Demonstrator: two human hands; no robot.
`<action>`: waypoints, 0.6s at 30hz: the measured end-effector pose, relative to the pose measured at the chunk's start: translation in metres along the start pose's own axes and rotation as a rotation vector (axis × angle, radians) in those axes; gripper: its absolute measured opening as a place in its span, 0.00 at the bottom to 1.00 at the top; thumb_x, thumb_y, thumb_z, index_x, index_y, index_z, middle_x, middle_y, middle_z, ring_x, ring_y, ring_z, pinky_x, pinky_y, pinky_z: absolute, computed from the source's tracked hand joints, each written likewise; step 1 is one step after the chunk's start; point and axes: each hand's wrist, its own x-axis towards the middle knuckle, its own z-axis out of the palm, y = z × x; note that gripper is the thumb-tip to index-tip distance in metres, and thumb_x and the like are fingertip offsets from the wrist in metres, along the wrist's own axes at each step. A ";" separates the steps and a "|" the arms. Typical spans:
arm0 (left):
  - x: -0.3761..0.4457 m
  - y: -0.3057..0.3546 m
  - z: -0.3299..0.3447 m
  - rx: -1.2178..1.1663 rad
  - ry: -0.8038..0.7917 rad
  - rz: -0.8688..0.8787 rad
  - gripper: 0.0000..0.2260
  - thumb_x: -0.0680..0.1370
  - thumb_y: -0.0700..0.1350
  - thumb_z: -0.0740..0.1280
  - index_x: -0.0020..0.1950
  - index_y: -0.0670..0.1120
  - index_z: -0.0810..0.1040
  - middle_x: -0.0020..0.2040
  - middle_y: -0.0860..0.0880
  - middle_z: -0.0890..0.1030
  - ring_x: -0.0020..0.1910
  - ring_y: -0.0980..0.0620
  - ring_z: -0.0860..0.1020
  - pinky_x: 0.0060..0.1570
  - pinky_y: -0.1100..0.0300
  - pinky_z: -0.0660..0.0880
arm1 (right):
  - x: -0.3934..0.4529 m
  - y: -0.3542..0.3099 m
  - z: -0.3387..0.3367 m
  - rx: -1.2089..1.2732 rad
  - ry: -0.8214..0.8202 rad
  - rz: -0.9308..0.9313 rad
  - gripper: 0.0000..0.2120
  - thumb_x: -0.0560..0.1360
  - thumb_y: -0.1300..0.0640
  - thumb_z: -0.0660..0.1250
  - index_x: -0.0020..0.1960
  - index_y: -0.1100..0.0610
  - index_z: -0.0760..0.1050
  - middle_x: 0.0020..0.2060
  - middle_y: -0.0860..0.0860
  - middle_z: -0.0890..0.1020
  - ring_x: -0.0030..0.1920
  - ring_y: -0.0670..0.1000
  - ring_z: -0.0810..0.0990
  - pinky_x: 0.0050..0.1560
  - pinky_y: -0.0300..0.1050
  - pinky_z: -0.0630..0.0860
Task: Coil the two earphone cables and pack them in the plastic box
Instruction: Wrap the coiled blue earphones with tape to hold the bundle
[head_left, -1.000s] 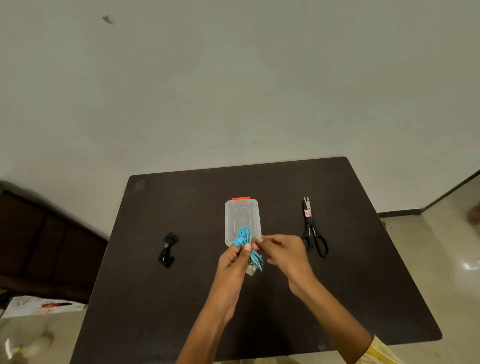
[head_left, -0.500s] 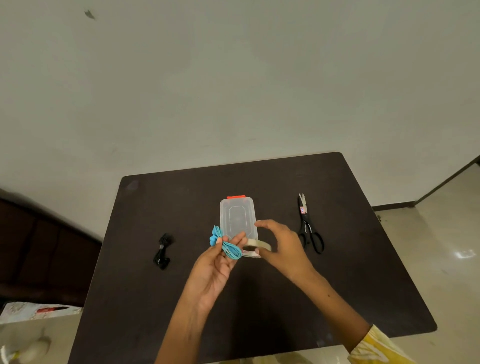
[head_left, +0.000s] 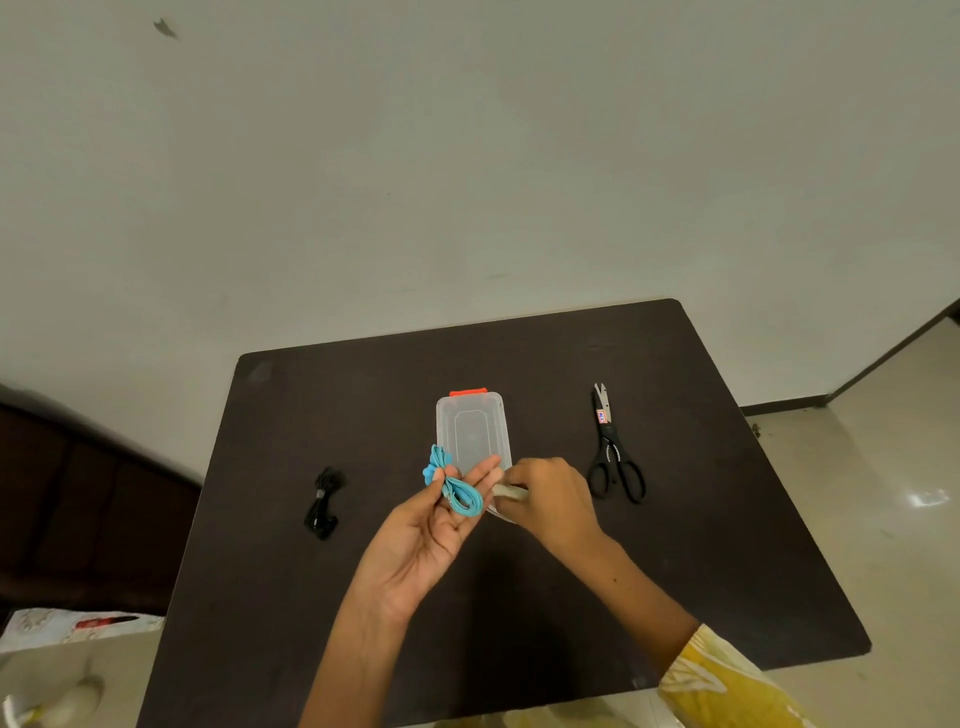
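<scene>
blue coil in hand, tape being fetched

the left hand (head_left: 415, 540) is palm up above the near end of the box (head_left: 470, 431), its thumb pinning the coiled blue earphones (head_left: 457, 493) against the fingers, the buds sticking out past the thumb toward the far left. the right hand (head_left: 550, 499) is curled over a pale roll of tape (head_left: 511, 491) that lies just beside the box's near right corner; it seems to grip the roll, though the fingers hide most of it.

the box is lidded, with an orange latch (head_left: 467, 393) at the far end, and sits mid-table (head_left: 363, 395). the black earphones (head_left: 323, 501) lie bundled to the left, well apart from the box. scissors (head_left: 613, 452) lie to the right, blades pointing away.

the step in hand looks like binding the blue coil. to do it well, keep the thumb firm on the loops so they do not spring open while the other hand works the tape. peeling a strip one-handed is awkward; a spare left finger could steady the roll. wrap the strip round the middle of the coil, clear of the buds, and snug but not tight enough to kink the wire. the lid must come off before anything goes in.
</scene>
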 end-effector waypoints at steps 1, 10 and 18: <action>0.000 0.000 0.002 -0.012 0.004 0.010 0.11 0.81 0.40 0.55 0.49 0.38 0.76 0.61 0.33 0.76 0.60 0.39 0.77 0.55 0.46 0.75 | 0.001 0.002 0.000 0.011 -0.009 0.012 0.12 0.73 0.49 0.69 0.54 0.53 0.82 0.46 0.49 0.84 0.45 0.47 0.81 0.43 0.37 0.74; -0.002 0.028 -0.001 -0.047 -0.036 0.095 0.22 0.53 0.31 0.81 0.44 0.37 0.80 0.62 0.31 0.75 0.59 0.37 0.78 0.55 0.45 0.75 | -0.026 0.031 -0.003 0.475 0.187 -0.078 0.08 0.72 0.55 0.71 0.50 0.56 0.79 0.42 0.46 0.82 0.42 0.45 0.81 0.39 0.36 0.76; -0.007 0.011 0.023 0.067 -0.048 0.036 0.05 0.73 0.37 0.69 0.48 0.40 0.78 0.62 0.34 0.76 0.61 0.41 0.77 0.56 0.47 0.75 | -0.013 0.032 0.006 0.158 0.116 0.011 0.10 0.70 0.50 0.73 0.51 0.51 0.83 0.44 0.46 0.84 0.42 0.44 0.80 0.39 0.32 0.73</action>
